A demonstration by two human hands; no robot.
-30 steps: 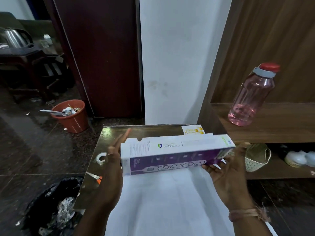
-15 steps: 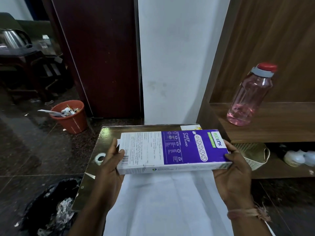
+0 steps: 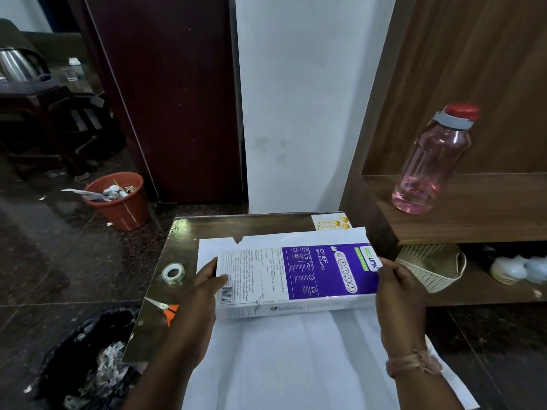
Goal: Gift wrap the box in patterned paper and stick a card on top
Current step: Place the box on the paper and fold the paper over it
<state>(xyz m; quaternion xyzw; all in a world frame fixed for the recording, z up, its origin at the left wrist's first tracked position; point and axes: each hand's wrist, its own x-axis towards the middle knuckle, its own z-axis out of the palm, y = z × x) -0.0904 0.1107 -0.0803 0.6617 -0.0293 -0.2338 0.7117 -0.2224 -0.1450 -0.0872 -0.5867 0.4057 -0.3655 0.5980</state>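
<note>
Box (image 3: pixel 299 279) lies flat between both hands, left (image 3: pixel 204 294) and right (image 3: pixel 399 291) gripping its ends.

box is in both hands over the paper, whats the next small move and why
Probably lower the box flat onto the white sheet of paper and square it to the paper's far edge. The left hand and right hand grip its two ends, the paper lies spread under it, and the tape roll and scissors sit untouched at the left.
</note>
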